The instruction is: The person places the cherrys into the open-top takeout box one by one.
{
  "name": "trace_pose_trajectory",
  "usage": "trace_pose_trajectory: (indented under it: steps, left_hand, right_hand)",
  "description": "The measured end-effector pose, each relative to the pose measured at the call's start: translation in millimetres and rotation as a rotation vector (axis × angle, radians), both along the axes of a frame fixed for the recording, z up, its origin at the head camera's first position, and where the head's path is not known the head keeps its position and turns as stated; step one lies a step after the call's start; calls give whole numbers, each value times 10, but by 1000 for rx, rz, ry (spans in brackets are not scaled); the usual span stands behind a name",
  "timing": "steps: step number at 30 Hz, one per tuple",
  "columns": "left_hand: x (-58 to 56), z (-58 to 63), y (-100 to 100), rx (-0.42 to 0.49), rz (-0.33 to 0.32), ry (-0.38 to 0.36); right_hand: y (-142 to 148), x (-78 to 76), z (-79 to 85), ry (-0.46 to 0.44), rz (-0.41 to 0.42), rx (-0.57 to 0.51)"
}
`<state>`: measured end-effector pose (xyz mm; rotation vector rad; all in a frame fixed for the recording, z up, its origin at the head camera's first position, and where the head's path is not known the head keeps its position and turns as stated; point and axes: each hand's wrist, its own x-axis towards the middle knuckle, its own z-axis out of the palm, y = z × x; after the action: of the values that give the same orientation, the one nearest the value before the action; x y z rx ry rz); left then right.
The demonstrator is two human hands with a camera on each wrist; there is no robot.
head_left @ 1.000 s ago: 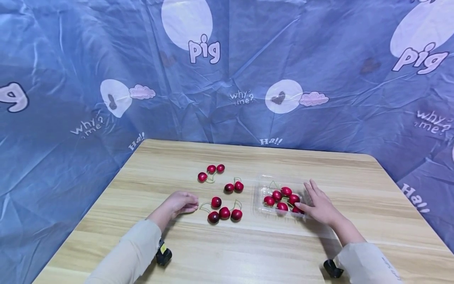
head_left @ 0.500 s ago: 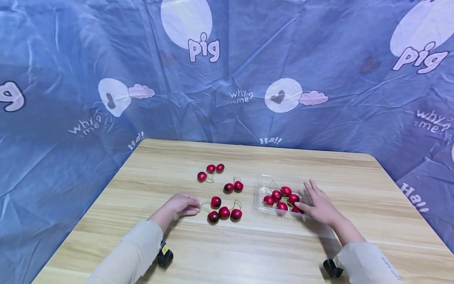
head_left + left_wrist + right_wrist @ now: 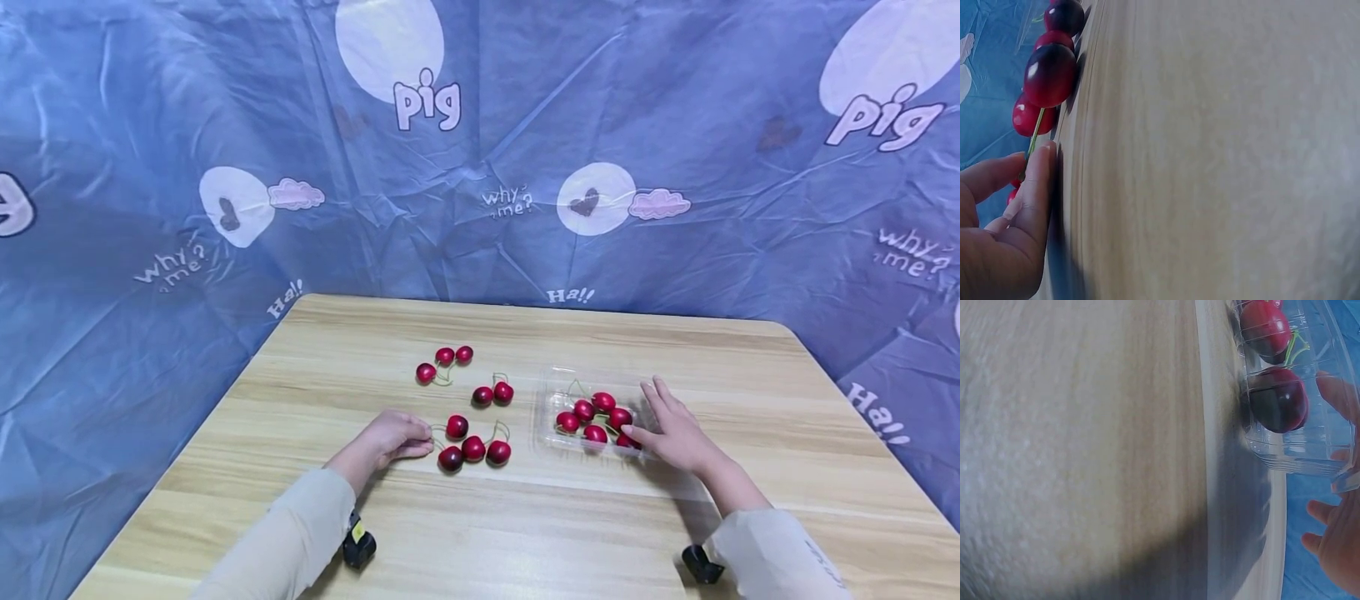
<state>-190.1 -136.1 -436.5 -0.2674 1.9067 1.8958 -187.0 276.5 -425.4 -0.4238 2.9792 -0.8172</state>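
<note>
My left hand (image 3: 397,437) is beside a near cluster of several dark red cherries on the table. In the left wrist view its thumb and forefinger close around the thin green stem (image 3: 1035,131) of a cherry (image 3: 1050,75). The cherry itself lies on the wood. On the right, my right hand (image 3: 678,437) rests at the right end of a clear plastic box (image 3: 551,392), its fingers spread and fairly straight. Its thumb reaches over the near right corner of the box. Several red cherries (image 3: 583,410) with stems lie inside.
Two joined cherries (image 3: 503,392) lie between the near cluster and the box. Farther back are three more cherries (image 3: 445,357), stems together. The wooden table (image 3: 525,533) ends at a blue printed cloth (image 3: 450,208) behind it.
My left hand has shifted slightly right, so its fingertips now meet the cherry stem. The right hand and the box stay in place.
</note>
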Motion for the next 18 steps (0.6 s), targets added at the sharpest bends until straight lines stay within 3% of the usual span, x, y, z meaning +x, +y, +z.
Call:
trace_pose_trajectory:
  steps: [7, 12, 18]
  left_hand:
    - [-6, 8, -16, 30, 46, -18]
    - [-24, 81, -55, 66, 108, -9]
    - [-49, 209, -88, 76, 133, 20]
  right_hand:
    - [4, -9, -1, 0, 2, -3]
    - [-5, -9, 11, 8, 7, -8]
    - [-8, -1, 45, 4, 13, -15]
